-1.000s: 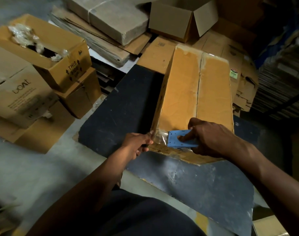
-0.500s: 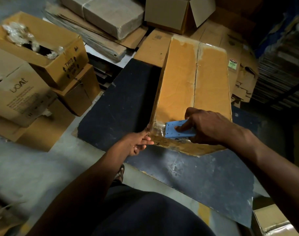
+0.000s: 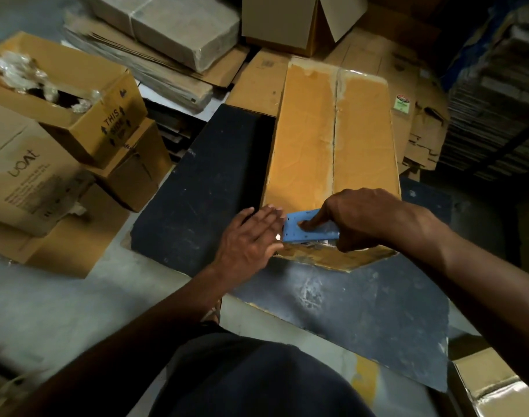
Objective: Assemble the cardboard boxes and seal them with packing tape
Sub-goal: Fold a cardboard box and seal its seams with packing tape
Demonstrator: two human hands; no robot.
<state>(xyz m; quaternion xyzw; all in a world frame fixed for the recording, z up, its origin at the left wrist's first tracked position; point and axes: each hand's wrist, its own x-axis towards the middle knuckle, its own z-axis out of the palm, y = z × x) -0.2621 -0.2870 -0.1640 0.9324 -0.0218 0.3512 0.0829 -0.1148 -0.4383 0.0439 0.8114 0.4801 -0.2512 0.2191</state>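
On the dark mat point(image 3: 362, 320), the long box point(image 3: 332, 139) lies flaps shut. At its near end the right hand point(image 3: 365, 219) grips a blue tape dispenser point(image 3: 308, 228); the left hand point(image 3: 251, 236) presses flat, fingers straight, on the near left corner.

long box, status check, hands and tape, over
Left hand flat, fingers straight on near corner of long box. Right hand grips blue tape dispenser at near edge. Nothing in the way.

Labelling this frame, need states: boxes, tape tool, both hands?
long cardboard box: flaps closed, centre seam visible
blue tape dispenser: on the box's near end, held
right hand: grips the dispenser, forefinger on top
left hand: fingers straight, flat at the box's near corner
"THIS SIDE UP" box: open, crumpled plastic inside
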